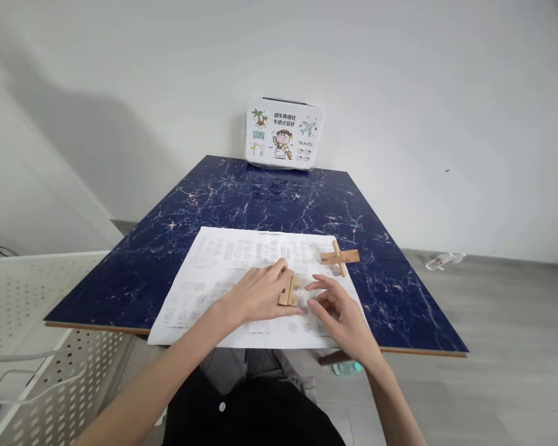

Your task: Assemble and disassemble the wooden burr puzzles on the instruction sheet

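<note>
Two bare hands work low over a printed sheet [223,260] of small diagrams that lies on a dark blue marbled table [260,192]. The left hand [258,296] rests on the paper with its thumb and fingers closed on a small wooden piece [289,291], which stands on the sheet near its middle. It looks like two short notched blocks set side by side. The right hand [337,310] sits just beside that piece and is not gripping anything. Its fingers are loosely spread and slightly curled, with the tips near or on the paper.

A wooden cross [339,257], made of two slats joined at right angles, lies apart from both hands at the sheet's far right corner, partly on the table. The step in hand seems to be the fitting of the small piece while it is steadied against the sheet. Any further move on it calls for a firm left-hand pinch so the blocks do not slip apart, and a free right hand to align them.

A box [283,133] printed with cartoons leans against the wall at the table's far edge. A white perforated basket [28,297] stands to the left, and a plastic bottle [444,260] lies on the floor to the right.
</note>
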Action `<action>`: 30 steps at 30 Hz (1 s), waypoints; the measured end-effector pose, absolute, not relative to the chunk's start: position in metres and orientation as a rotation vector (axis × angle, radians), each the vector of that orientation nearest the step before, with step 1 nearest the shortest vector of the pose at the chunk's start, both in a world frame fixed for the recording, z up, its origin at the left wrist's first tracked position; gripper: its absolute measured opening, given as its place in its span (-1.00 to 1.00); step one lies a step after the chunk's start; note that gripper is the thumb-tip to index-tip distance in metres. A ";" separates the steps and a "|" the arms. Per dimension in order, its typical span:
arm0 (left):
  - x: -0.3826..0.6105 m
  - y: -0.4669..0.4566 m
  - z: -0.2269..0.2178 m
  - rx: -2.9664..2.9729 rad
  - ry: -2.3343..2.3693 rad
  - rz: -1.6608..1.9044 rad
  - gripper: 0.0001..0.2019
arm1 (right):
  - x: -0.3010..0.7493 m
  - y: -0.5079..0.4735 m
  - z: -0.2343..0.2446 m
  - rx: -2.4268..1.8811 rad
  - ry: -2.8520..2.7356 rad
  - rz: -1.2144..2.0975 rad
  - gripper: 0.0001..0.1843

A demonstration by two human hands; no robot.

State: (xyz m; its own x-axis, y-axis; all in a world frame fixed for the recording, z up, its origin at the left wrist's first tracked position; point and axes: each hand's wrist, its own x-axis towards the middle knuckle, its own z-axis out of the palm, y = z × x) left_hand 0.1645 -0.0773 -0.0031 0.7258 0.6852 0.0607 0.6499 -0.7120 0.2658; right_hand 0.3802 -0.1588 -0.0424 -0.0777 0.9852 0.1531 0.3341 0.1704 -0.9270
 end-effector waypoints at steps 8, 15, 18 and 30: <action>0.116 -0.052 0.002 2.571 1.391 0.326 -0.39 | 0.381 -0.159 -0.046 -1.302 -1.602 0.888 -0.56; 0.031 -0.008 0.016 2.331 2.169 0.384 -0.32 | 0.382 -0.159 -0.045 -1.318 -1.623 0.938 -0.59; 0.024 0.002 0.010 2.269 2.272 0.294 -0.30 | 0.382 -0.160 -0.045 -1.317 -1.614 0.943 -0.59; 0.024 -0.059 0.004 2.129 2.250 0.669 -0.01 | 0.379 -0.162 -0.045 -1.339 -1.608 0.893 -0.64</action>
State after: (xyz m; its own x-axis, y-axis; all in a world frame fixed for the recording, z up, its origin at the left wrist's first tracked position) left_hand 0.0237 -0.0588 0.0042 -0.0974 0.9480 0.3031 0.9595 0.0086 0.2815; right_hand 0.3786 -0.1618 -0.0450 -0.0767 0.9844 0.1583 0.3863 0.1757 -0.9055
